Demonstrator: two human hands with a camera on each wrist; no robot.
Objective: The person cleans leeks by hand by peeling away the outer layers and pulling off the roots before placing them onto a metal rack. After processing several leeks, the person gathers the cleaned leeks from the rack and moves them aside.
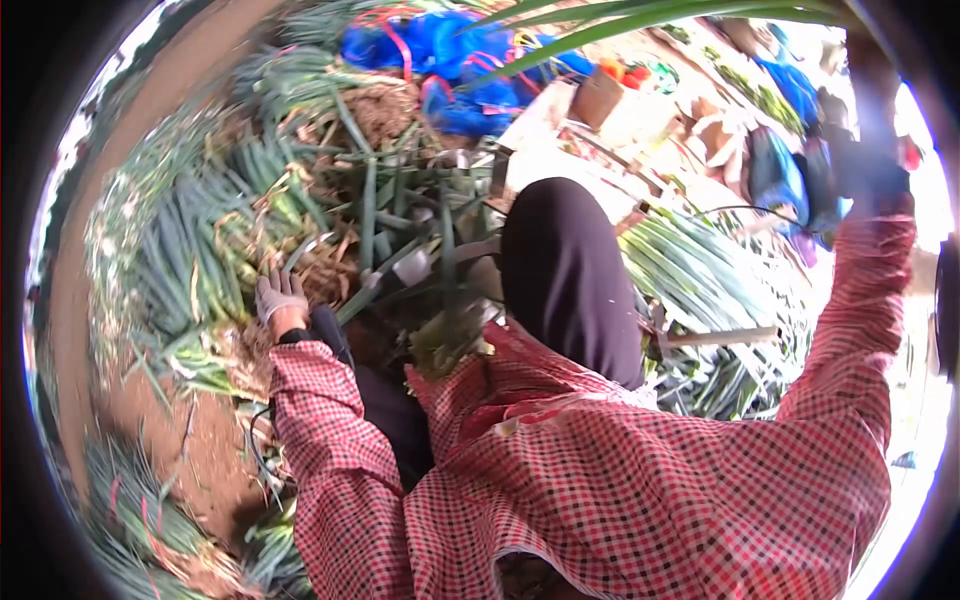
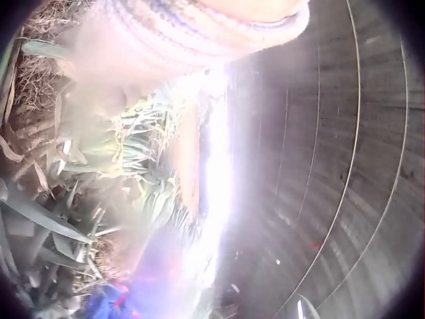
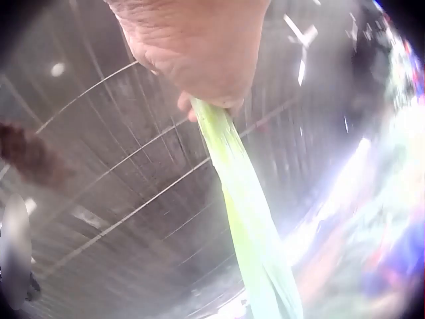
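My right hand [image 3: 199,50] is raised high and grips a green onion [image 3: 242,179] by its pale green stalk. In the head view this hand is blurred at the upper right, and long green leaves [image 1: 640,22] stretch leftward from it across the top. My left hand [image 1: 280,297], in a light glove, reaches down to the left with its fingers extended over the root ends of a pile of green onions [image 1: 180,245]. Tangled brown roots [image 1: 325,275] lie just beside its fingers. In the left wrist view, the glove's striped cuff [image 2: 199,33] is seen, while the fingers are washed out by glare.
Cut green leaves [image 1: 400,215] lie heaped before my knees. Blue net bags [image 1: 470,60] with pink ties stand beyond. To the right are trimmed green onions [image 1: 690,260] and a bar [image 1: 725,337] jutting out. Behind them stands a cardboard box [image 1: 600,97].
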